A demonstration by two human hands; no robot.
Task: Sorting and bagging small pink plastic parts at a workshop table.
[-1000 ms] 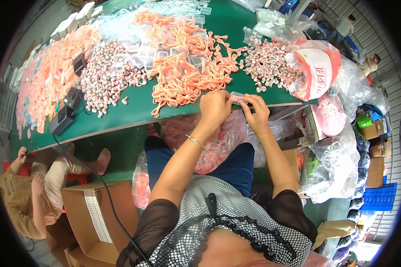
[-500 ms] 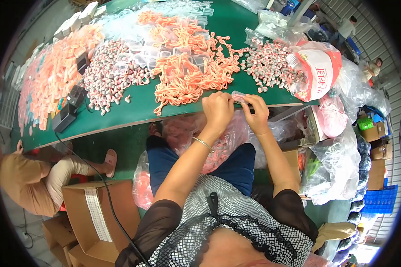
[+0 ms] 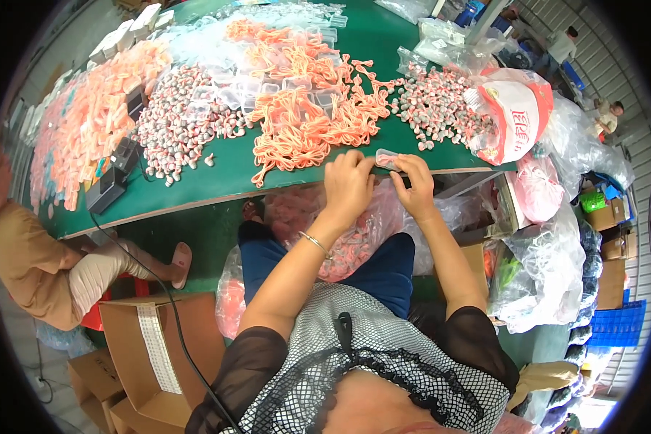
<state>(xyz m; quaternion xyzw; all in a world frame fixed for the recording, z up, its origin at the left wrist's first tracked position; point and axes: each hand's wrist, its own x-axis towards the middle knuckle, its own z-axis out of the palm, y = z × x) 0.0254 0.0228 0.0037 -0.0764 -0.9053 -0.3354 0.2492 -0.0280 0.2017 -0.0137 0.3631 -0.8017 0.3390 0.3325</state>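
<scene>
My left hand (image 3: 349, 184) and my right hand (image 3: 415, 184) meet at the front edge of the green table (image 3: 217, 184), both pinching one small clear plastic case (image 3: 387, 158) with something pale orange inside. Just beyond the hands lies a heap of orange cords (image 3: 304, 123). A pile of small grey and pink pieces (image 3: 437, 108) sits to the right of it. A clear bag of filled pieces (image 3: 347, 231) rests on my lap under my wrists.
Another grey and pink pile (image 3: 177, 130) and empty clear cases (image 3: 231, 87) lie at left, with pink packs (image 3: 87, 123) further left. A printed sack (image 3: 517, 116) stands at right. A seated person (image 3: 43, 260), cardboard boxes (image 3: 159, 340) and plastic bags (image 3: 550, 267) surround me.
My hands stay together on the small case, fingers shifting slightly. The person at left has leaned back and out toward the frame's edge.
</scene>
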